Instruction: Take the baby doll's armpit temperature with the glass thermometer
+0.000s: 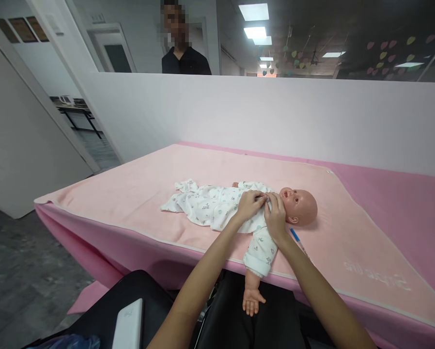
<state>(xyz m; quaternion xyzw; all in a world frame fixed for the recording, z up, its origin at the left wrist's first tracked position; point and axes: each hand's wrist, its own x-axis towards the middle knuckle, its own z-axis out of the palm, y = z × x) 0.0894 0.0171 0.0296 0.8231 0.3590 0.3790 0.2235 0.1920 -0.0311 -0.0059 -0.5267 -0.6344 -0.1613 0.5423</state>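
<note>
Doll (pixel 297 206) lies on its back on the pink surface (pixel 137 194) while my left hand (pixel 249 204) and right hand (pixel 275 216) pinch its white garment (pixel 210 206) at the collar, fingers narrow to hold the cloth together.

just right of the frame's centre you have a plastic baby doll (pixel 298 205) lying on its back, bald head to the right, one bare arm hanging over the near edge. its white printed cotton romper (pixel 210 203) stretches left, rumpled, collar at the neck.
</note>
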